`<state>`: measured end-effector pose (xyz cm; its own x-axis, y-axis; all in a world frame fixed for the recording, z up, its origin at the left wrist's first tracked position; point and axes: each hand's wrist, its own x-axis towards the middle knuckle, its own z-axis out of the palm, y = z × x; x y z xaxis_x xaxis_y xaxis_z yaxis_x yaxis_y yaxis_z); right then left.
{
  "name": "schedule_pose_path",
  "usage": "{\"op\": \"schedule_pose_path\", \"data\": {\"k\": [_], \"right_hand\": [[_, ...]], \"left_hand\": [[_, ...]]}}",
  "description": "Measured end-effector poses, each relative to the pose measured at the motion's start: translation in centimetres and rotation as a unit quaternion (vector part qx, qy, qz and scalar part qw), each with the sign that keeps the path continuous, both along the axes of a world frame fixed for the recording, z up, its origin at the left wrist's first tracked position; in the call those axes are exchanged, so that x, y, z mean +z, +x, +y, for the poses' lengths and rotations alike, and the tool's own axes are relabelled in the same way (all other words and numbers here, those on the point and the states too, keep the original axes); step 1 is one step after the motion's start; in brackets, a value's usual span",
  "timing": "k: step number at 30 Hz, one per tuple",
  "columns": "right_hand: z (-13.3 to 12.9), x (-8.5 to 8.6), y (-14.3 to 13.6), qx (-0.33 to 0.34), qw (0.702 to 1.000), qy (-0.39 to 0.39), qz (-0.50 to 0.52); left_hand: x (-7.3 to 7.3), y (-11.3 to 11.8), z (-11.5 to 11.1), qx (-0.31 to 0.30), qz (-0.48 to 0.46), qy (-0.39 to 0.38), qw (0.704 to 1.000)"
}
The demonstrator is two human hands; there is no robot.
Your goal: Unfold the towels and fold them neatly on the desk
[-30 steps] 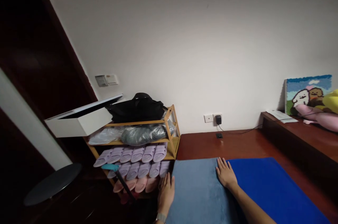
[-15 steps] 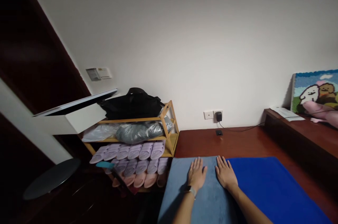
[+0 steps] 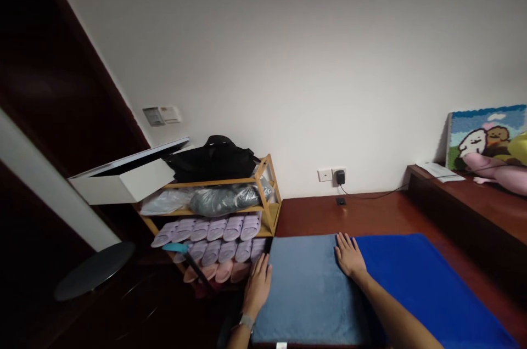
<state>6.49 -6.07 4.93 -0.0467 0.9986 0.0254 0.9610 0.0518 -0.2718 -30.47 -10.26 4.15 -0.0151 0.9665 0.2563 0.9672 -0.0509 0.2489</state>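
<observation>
A grey-blue cloth (image 3: 304, 288), plush-looking like a towel, lies flat on the reddish-brown wooden desk (image 3: 321, 214). Beside it on the right is a bright blue cloth (image 3: 415, 283), also spread flat. My left hand (image 3: 258, 286), with a watch on its wrist, is at the left edge of the grey-blue cloth, fingers extended. Resting flat where the two cloths meet, near their far edge, is my right hand (image 3: 349, 254), its fingers stretched out. A small white tag (image 3: 281, 345) shows at the near edge of the grey-blue cloth.
Left of the desk stands a wooden rack (image 3: 269, 217) with lilac slippers (image 3: 226, 228), a black bag (image 3: 214, 159) and a white box (image 3: 127, 181). A black plug (image 3: 340, 177) sits in the wall socket. On the raised right shelf are a pink plush toy (image 3: 494, 172) and a picture (image 3: 473, 138).
My left hand has moved left, from the middle of the grey-blue cloth to its left edge. My right hand stays at the seam between the cloths. The view has shifted slightly.
</observation>
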Motion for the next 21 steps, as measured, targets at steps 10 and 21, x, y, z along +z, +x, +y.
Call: {"op": "schedule_pose_path", "data": {"k": [10, 21], "right_hand": [[-18.5, -4.0, 0.5, 0.180, 0.962, 0.196, 0.062], [-22.5, -4.9, 1.0, 0.184, 0.948, 0.256, 0.041]], "left_hand": [[-4.4, -3.7, -13.4, -0.145, 0.043, 0.028, 0.988], [-4.6, -4.6, -14.8, -0.170, 0.019, 0.032, 0.985]]}}
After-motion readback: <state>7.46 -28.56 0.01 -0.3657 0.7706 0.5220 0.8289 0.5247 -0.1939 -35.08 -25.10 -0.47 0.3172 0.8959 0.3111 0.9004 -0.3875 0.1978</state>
